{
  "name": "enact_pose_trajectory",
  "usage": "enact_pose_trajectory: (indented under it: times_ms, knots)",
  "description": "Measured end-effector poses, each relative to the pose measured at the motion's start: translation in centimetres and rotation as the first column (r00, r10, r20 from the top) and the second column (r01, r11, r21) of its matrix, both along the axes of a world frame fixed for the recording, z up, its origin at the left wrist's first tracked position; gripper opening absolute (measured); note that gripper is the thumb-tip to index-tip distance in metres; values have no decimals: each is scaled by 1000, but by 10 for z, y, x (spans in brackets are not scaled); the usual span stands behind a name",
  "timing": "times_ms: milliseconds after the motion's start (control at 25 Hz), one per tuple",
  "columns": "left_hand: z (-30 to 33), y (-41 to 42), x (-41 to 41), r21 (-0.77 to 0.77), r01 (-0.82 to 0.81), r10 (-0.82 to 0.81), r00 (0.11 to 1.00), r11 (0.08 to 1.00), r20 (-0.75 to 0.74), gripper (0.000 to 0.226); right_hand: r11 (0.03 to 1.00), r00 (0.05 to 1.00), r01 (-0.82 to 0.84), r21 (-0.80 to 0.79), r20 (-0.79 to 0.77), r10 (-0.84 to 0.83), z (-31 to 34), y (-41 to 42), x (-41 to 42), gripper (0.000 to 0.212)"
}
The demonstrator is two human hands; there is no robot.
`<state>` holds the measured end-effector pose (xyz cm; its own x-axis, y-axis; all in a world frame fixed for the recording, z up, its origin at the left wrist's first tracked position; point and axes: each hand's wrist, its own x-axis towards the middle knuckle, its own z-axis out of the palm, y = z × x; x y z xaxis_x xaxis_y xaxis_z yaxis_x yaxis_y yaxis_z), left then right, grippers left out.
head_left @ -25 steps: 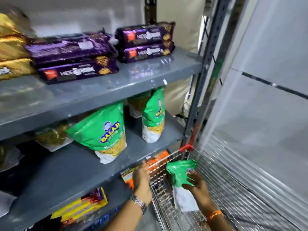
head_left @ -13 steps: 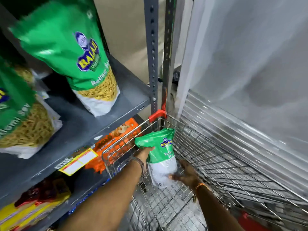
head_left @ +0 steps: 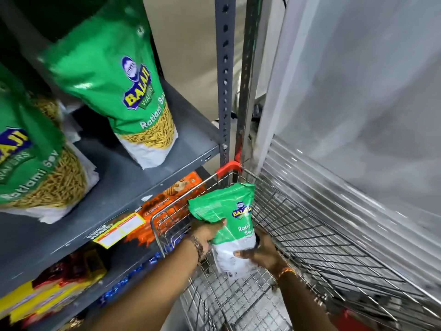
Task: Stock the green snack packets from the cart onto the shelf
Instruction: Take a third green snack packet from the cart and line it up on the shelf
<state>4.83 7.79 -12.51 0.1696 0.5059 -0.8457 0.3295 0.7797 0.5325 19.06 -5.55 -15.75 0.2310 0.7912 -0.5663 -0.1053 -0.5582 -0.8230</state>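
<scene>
Both forearms reach down into the wire cart (head_left: 322, 247). The left hand (head_left: 206, 234) grips the green snack packet (head_left: 232, 225) at its left edge, thumb across the front; the right hand (head_left: 261, 252) clasps its white lower end from the right. The packet is upright, slightly tilted, green top up, near the cart's front left corner by the red corner guard (head_left: 228, 167). On the grey shelf (head_left: 133, 177) beside it, two matching packets (head_left: 119, 91) stand upright near the front edge. Orange cookie packs (head_left: 167, 204) lie on the shelf below.
</scene>
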Motion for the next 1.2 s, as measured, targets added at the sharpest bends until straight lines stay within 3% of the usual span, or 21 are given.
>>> enact_pose_trajectory:
  times_ms: [160, 280, 360, 480, 720, 1000, 1200]
  knots:
    - [61, -27, -30, 74, 6, -14, 994, 997, 109, 61, 996, 1000, -4, 85, -5, 5, 64, -20, -11, 66]
    - [113, -42, -66, 304, 9, -59, 986, 953, 156, 27, 985, 999, -20, 172, 42, 13, 116, -29, -24, 68]
    - [152, -51, -97, 422, -81, -37, 964, 903, 264, 10, 968, 996, -68, 243, 77, 50, 147, -27, -44, 72]
    - [205, -64, -160, 519, -239, 34, 927, 820, 374, 24, 928, 985, -166, 333, 98, 141, 184, -15, -98, 76]
    - [264, -49, -321, 482, -533, 322, 831, 695, 454, 27, 829, 936, -344, 442, 234, 264, 222, 60, -251, 81]
    - [286, 5, -449, 547, -627, 401, 778, 555, 485, 19, 748, 919, -393, 536, 211, 332, 235, 146, -402, 87]
    - [282, 38, -481, 578, -609, 373, 792, 543, 483, 23, 742, 917, -398, 539, 254, 307, 241, 180, -443, 88]
